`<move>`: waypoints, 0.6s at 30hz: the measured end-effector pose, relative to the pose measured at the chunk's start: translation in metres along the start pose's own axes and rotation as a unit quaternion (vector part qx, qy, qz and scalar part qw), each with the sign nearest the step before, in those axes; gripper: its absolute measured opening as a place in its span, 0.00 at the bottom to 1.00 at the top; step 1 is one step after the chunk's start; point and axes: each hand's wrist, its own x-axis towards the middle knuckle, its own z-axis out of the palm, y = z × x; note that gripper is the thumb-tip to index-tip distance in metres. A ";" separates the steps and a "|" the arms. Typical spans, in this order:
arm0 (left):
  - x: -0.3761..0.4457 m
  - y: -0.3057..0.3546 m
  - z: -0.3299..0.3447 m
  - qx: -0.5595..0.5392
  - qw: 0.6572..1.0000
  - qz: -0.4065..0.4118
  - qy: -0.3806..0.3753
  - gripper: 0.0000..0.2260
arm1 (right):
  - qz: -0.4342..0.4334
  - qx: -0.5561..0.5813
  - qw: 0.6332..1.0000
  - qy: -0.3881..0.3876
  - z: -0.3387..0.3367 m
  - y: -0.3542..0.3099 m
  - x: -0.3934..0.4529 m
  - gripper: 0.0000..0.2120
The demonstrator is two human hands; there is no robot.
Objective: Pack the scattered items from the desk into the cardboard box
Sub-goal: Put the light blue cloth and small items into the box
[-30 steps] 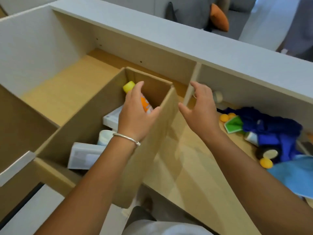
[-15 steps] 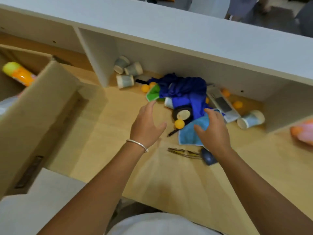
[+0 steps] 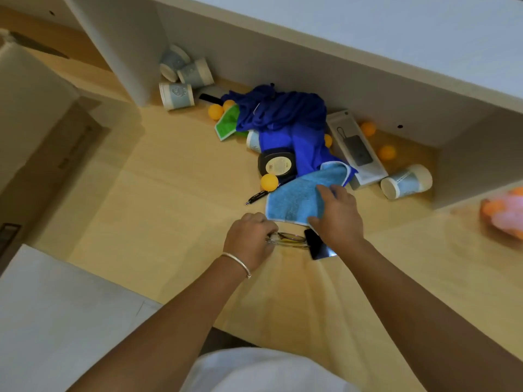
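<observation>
My left hand (image 3: 250,240) is closed on a pair of glasses (image 3: 291,239) lying on the desk. My right hand (image 3: 338,216) presses on the near corner of a light blue towel (image 3: 297,199), its thumb under the edge. A dark phone (image 3: 318,246) lies just below that hand. Behind the towel sits a heap: a dark blue cloth (image 3: 283,120), a black round case (image 3: 278,165), an orange ball (image 3: 268,181), a pen (image 3: 259,195) and a white power bank box (image 3: 356,148). The cardboard box (image 3: 31,108) stands at the left edge.
Several paper cups lie on their sides: three by the shelf divider (image 3: 178,80), one at the right (image 3: 406,181). More orange balls (image 3: 386,152) lie along the back wall. A green cloth (image 3: 227,123) pokes from the heap. A pink and orange item (image 3: 506,213) sits far right.
My left hand has dropped from above the desk onto the glasses and closed on them. My right hand has slid onto the blue towel's near corner. The view has shifted slightly.
</observation>
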 end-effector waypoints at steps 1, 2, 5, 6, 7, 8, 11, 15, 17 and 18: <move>0.002 -0.001 -0.001 0.005 1.000 -0.001 0.001 0.11 | 0.000 -0.003 1.000 0.001 0.003 0.000 0.002 0.33; 0.003 -0.002 -0.002 0.008 1.000 0.000 -0.001 0.09 | -0.001 0.004 1.000 0.005 0.006 0.001 0.003 0.31; 0.006 -0.006 -0.009 0.008 1.000 -0.005 -0.015 0.06 | 0.004 0.050 0.999 0.018 0.006 0.001 0.009 0.25; 0.006 -0.009 -0.012 0.007 1.000 -0.009 -0.018 0.06 | 0.004 0.055 0.998 0.021 0.004 0.000 0.011 0.22; 0.006 -0.012 -0.015 0.005 1.000 -0.014 -0.019 0.06 | 0.005 0.055 0.998 0.024 0.001 -0.001 0.013 0.19; 0.005 -0.016 -0.019 0.000 1.000 -0.017 -0.017 0.06 | 0.010 0.056 0.998 0.030 -0.002 -0.003 0.014 0.16; 0.002 -0.031 -0.037 -0.019 1.000 -0.020 0.001 0.07 | 0.022 0.095 0.991 0.086 -0.020 -0.014 0.013 0.13; 0.000 -0.057 -0.083 -0.044 0.997 -0.031 0.049 0.07 | -0.006 0.149 0.976 0.156 -0.050 -0.057 0.012 0.15; -0.002 -0.073 -0.113 -0.045 0.995 -0.037 0.083 0.08 | -0.027 0.174 0.967 0.182 -0.063 -0.090 0.012 0.15; -0.005 -0.083 -0.129 -0.048 0.993 -0.041 0.101 0.08 | -0.037 0.183 0.963 0.196 -0.068 -0.108 0.012 0.14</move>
